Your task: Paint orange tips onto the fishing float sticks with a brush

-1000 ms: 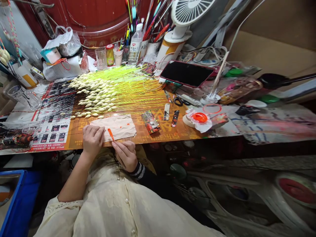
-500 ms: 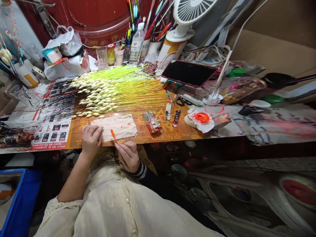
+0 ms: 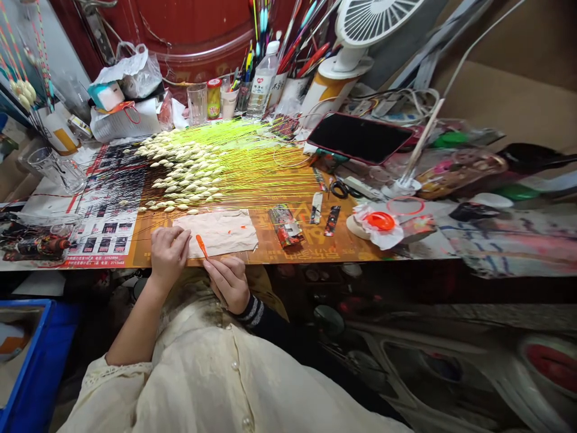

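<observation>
My right hand (image 3: 229, 281) is closed in a pinch on a small brush with an orange tip (image 3: 201, 244), held at the table's near edge. My left hand (image 3: 168, 252) rests beside it with fingers curled, pinching something thin that I cannot make out. Both hands sit at the near side of a paper sheet (image 3: 217, 232) marked with orange dabs. Behind the sheet lies a large pile of white fishing floats (image 3: 186, 169) with neon-yellow stems (image 3: 252, 157).
An open pot of orange paint (image 3: 379, 221) on tissue stands to the right, with small foil packets (image 3: 285, 224) nearby. A phone (image 3: 359, 137), white fan (image 3: 360, 30), cups of pens (image 3: 270, 66), glasses (image 3: 197, 103) and bags crowd the back. A blue crate (image 3: 27, 361) is low left.
The view has shifted slightly, so everything sits a little further right. The hands and the orange-tipped brush have barely moved.
</observation>
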Demonstrator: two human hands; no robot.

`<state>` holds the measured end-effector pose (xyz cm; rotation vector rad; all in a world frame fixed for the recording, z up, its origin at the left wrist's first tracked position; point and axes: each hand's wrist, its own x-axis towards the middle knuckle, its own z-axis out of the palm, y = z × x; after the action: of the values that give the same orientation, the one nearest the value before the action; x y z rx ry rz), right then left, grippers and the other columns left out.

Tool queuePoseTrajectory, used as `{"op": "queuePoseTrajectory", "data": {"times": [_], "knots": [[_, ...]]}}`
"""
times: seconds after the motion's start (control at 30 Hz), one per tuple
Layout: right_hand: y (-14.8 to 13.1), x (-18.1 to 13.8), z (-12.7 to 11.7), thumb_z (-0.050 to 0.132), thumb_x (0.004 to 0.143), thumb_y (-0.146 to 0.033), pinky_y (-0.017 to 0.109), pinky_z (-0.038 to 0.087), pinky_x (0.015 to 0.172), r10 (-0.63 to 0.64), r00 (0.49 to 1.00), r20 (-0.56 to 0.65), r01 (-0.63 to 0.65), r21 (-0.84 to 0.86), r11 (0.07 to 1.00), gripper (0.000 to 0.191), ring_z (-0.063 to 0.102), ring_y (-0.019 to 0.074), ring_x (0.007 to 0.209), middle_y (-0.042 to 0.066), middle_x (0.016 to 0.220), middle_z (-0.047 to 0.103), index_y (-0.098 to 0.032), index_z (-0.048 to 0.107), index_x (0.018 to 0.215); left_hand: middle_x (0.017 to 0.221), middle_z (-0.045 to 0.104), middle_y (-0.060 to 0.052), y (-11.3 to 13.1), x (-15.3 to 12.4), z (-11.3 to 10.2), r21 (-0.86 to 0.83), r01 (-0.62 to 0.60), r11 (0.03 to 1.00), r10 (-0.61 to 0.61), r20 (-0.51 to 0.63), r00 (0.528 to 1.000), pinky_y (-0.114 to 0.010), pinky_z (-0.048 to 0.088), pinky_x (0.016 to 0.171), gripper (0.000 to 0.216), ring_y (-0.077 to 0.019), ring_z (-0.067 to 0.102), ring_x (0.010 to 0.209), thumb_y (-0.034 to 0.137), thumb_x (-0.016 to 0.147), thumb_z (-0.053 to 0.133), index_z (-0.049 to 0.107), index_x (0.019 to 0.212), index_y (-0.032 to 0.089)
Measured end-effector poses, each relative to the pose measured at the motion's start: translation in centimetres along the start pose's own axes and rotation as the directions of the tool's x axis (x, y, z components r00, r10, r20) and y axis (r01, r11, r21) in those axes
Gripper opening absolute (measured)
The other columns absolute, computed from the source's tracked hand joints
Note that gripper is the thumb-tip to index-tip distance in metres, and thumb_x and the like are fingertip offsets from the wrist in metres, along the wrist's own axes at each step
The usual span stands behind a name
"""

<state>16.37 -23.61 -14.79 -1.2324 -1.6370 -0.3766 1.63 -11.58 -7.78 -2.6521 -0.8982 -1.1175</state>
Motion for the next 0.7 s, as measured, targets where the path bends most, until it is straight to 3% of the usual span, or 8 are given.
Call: {"op": "queuePoseTrajectory", "data": {"times": [0.7], "knots": [[-0.09, -0.32, 0.24, 0.048, 0.093, -0.011, 0.040, 0.049, 0.094, 0.023, 1.000, 0.020, -0.023, -0.002, 1.000, 0.057, 0.059, 0.0204, 0.103, 0.009, 0.118, 0.070, -0.022, 0.041, 0.149, 0.103, 0.069, -0.008, -0.06, -0.08, -0.02, -0.012, 0.004, 1.000, -0.004, -0.016, 1.000, -0.041, 0.041, 0.095, 0.021, -0.0210, 0.061, 0.096, 0.023, 0.093, 0.057, 0.067, 0.111, 0.024]]}}
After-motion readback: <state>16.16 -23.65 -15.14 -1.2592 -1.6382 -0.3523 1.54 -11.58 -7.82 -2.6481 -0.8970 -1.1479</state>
